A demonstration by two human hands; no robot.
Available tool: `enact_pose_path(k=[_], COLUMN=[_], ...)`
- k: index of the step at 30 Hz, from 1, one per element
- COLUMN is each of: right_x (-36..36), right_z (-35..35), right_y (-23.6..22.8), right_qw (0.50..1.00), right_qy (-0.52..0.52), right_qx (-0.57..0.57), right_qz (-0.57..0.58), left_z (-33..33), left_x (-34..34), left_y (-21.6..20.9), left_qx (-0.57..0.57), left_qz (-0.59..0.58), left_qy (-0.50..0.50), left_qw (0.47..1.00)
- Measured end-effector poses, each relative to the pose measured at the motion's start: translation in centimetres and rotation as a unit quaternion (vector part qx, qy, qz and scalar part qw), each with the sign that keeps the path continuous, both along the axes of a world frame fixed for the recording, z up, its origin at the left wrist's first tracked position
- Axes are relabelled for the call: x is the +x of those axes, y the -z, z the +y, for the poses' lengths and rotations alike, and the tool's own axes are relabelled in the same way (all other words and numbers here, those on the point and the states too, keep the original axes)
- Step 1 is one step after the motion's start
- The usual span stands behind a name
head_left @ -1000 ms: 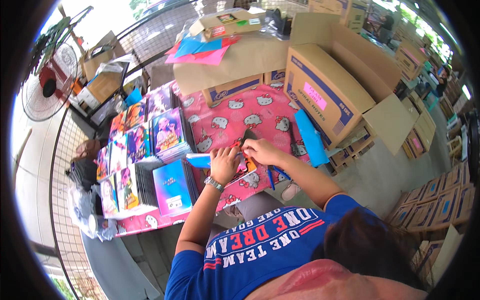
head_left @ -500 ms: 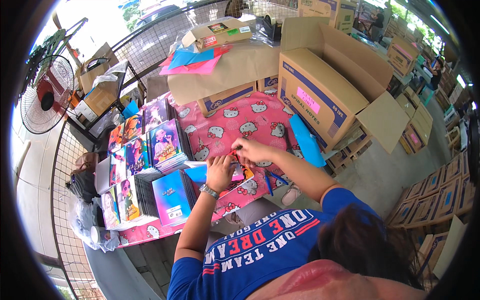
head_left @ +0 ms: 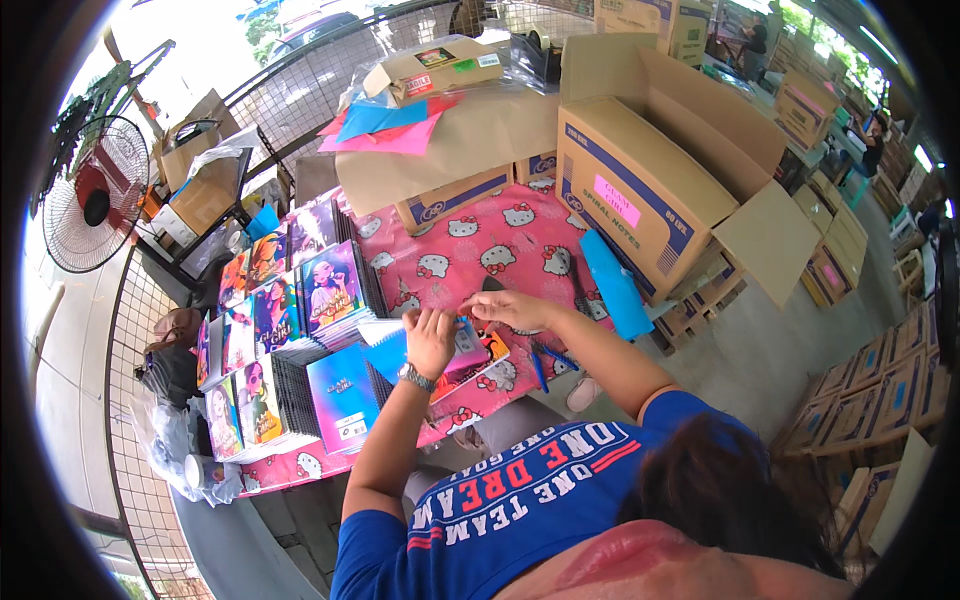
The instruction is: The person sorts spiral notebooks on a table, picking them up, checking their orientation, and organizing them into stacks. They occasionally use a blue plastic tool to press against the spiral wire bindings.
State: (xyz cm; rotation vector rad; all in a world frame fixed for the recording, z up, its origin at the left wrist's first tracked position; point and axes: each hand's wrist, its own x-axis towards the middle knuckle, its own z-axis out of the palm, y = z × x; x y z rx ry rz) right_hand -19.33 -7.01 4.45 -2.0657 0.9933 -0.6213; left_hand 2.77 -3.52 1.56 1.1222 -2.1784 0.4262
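Observation:
A spiral notebook with a blue and pink cover lies in front of me at the table's near edge. My left hand is closed on its upper left part, fingers curled over the edge. At its upper right corner my right hand is closed in a pinch; what the fingertips hold is too small to make out. Beneath the notebook shows an orange and black cover. Blue-handled pliers lie to the right of it. Stacks of spiral notebooks with illustrated covers stand to the left, one blue-covered stack close to my left forearm.
A large open carton stands at the back right, with a blue sheet beside it. Brown paper covers boxes at the back, under coloured sheets. A fan stands far left. A pink patterned cloth covers the table.
The notebook's blue and pink cover now shows between my hands, where white pages and an edge showed before. My left hand has shifted slightly left; my right hand has lowered a little.

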Motion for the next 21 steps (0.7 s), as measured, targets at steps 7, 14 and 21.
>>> enact_pose_path(k=[7,14,21], right_x=[-2.6,0.7,1.2], right_z=[1.5,2.7,3.0], right_y=[-0.7,0.0,0.6], right_qw=[0.998,0.978,0.956], right_qy=[0.010,0.111,0.115], right_qx=[-0.024,-0.177,-0.230], right_qz=[-0.054,-0.006,0.144], left_z=[-1.7,-2.6,-1.7], left_x=[-2.9,-2.0,-2.4], left_y=[2.0,2.4,1.4], left_qx=[0.029,0.059,0.073], left_qz=[-0.022,-0.020,-0.023], left_qy=[0.093,0.076,0.043], left_qw=[0.995,0.995,0.996])
